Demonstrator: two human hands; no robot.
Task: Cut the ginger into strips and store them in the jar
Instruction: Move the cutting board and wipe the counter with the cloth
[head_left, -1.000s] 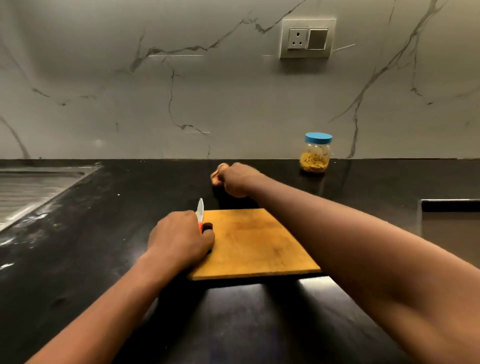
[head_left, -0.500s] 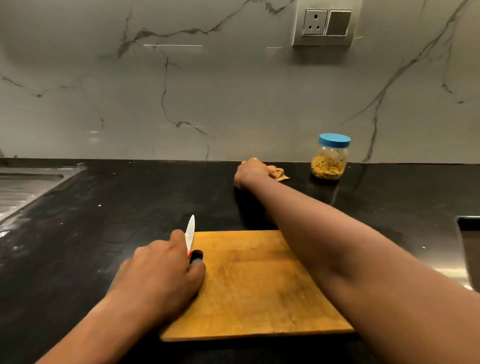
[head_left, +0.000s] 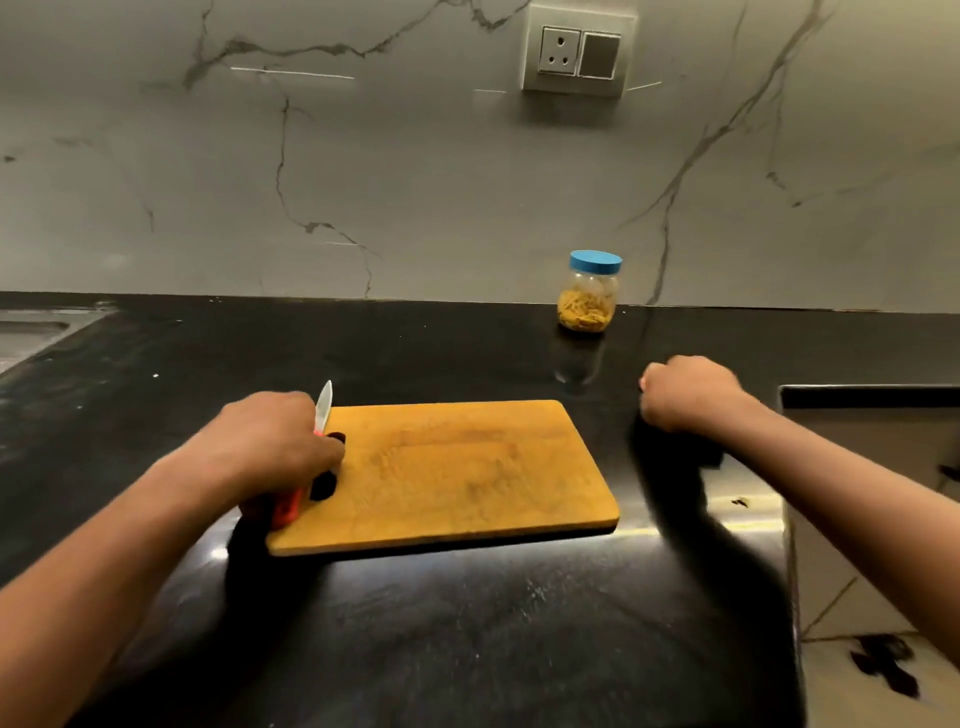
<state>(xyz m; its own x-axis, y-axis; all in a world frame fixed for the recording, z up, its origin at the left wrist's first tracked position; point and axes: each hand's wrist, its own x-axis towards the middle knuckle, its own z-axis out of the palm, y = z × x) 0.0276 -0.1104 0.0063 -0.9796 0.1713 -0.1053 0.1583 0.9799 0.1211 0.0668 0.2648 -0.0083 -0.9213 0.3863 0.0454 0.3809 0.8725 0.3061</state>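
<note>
The left hand (head_left: 270, 452) grips the knife (head_left: 323, 410) by its red handle, fingers wrapped round it. The blade points away from the person and stands at the left edge of the board (head_left: 457, 473). The right hand (head_left: 688, 392) is curled into a fist just beside the board's right far corner, over the counter (head_left: 467, 623). What the fist encloses is hidden.

No ginger lies on the board or on the counter. Judgement: the ginger is inside the right fist.

The board surface carries nothing but the knife handle. The jar (head_left: 589, 299) stands at the back of the counter against the wall, beyond the right hand and apart from it. Its blue lid (head_left: 595, 261) is on, and yellow strips fill the lower part.

Step in hand, as judged: bringing a piece to the board for cutting.

Next move calls for:
- setting the piece flat near the board's centre;
- pinning it with the right fingertips tucked back from the blade;
- turning the knife edge down across the piece.
</note>
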